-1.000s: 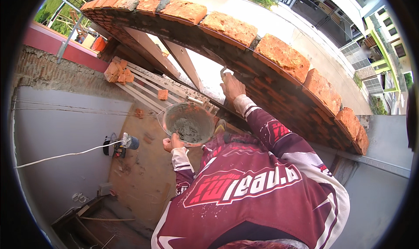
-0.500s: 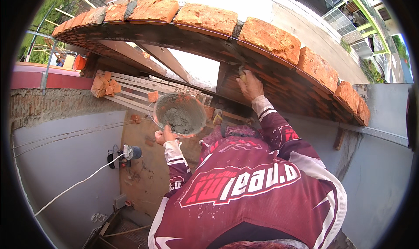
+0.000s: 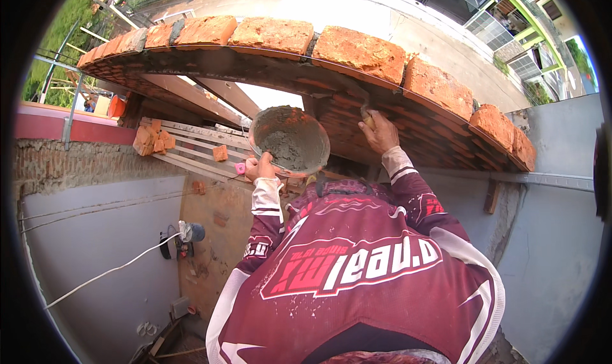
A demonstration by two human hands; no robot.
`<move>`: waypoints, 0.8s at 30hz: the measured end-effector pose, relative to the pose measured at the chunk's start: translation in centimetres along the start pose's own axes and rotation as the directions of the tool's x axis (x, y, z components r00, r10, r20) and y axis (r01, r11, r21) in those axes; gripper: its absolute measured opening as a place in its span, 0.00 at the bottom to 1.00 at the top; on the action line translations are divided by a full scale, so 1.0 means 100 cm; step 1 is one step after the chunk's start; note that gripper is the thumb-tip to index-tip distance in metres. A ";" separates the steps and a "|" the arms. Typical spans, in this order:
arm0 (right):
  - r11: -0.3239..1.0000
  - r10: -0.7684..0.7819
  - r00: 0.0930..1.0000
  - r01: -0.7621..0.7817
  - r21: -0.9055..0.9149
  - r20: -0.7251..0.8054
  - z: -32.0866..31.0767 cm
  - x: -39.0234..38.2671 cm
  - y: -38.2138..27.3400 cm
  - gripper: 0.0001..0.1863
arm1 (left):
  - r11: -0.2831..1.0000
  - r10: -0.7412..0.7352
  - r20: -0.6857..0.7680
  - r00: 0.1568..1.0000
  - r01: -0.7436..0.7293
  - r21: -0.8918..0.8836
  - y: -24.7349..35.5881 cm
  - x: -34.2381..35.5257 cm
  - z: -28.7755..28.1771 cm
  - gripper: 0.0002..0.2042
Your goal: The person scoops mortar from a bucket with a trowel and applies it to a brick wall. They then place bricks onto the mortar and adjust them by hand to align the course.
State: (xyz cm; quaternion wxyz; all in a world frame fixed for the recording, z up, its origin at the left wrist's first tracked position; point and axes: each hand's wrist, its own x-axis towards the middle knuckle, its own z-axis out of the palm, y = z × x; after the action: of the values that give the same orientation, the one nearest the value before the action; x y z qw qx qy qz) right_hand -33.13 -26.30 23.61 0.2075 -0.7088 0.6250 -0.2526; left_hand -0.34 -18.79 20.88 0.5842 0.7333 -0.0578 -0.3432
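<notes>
My left hand [image 3: 260,167] is closed on the near-left rim of a round bucket [image 3: 320,148]. Grey wet mortar [image 3: 287,144] lies inside it. Beyond and to the right, my right hand [image 3: 382,134] wraps round the handle of a trowel [image 3: 368,118]. Its thin metal neck reaches up to the wall's near face, where the blade is hard to make out. The brick wall [image 3: 357,53] curves across the view, with orange bricks along its top and dark mortar on its side. A taut string runs along that top course's near edge.
A stack of broken bricks [image 3: 151,139] sits on wooden slats [image 3: 207,138] at the left, with one loose brick piece [image 3: 220,153] nearby. A small pink object [image 3: 240,167] shows beside my left hand. A white cable [image 3: 121,273] crosses at lower left. Beyond the wall lies a street.
My left hand has brought the bucket rightward and farther up, closer to the wall. My right hand with the trowel has shifted a little right and lower along the wall's face. The view has moved slightly.
</notes>
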 end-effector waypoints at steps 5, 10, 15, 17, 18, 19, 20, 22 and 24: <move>1.000 -0.017 1.000 0.017 -0.008 -0.006 -0.027 -0.013 0.023 0.23 | 0.997 -0.041 0.095 0.995 0.047 -0.054 -0.015 -0.034 0.041 0.15; 1.000 -0.002 1.000 0.002 -0.003 -0.015 -0.056 -0.028 0.045 0.23 | 0.990 -0.079 0.185 0.980 0.099 -0.098 -0.021 -0.062 0.063 0.16; 0.999 -0.013 0.997 0.010 -0.042 -0.070 -0.081 -0.054 0.072 0.23 | 0.986 -0.060 0.239 0.969 0.095 -0.139 -0.025 -0.094 0.075 0.13; 0.999 -0.042 0.991 0.037 -0.039 -0.125 -0.095 -0.068 0.080 0.23 | 0.991 -0.047 0.224 0.973 0.073 -0.110 -0.026 -0.103 0.079 0.13; 0.999 -0.022 0.994 0.017 -0.048 -0.103 -0.102 -0.076 0.082 0.23 | 0.993 -0.023 0.217 0.976 0.047 -0.105 -0.026 -0.108 0.080 0.13; 0.999 -0.019 0.995 0.015 -0.046 -0.095 -0.110 -0.084 0.082 0.23 | 0.996 -0.031 0.201 0.979 0.047 -0.079 -0.027 -0.112 0.082 0.13; 0.999 -0.007 0.997 0.003 -0.052 -0.077 -0.116 -0.089 0.082 0.23 | 0.996 -0.002 0.205 0.979 0.021 -0.088 -0.027 -0.117 0.083 0.14; 0.997 -0.073 0.995 0.071 -0.043 -0.067 -0.121 -0.096 0.078 0.22 | 0.998 0.002 0.191 0.982 0.011 -0.069 -0.029 -0.128 0.084 0.16; 0.996 -0.082 0.996 0.081 -0.044 -0.030 -0.117 -0.096 0.071 0.23 | 0.999 0.027 0.164 0.986 -0.020 -0.042 -0.029 -0.134 0.087 0.17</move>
State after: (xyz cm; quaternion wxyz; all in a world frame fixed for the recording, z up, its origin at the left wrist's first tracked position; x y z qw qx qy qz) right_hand -46.83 -17.52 27.54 0.1716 -0.7340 0.6041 -0.2586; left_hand -16.39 -18.45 23.41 0.5959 0.6899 -0.1077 -0.3967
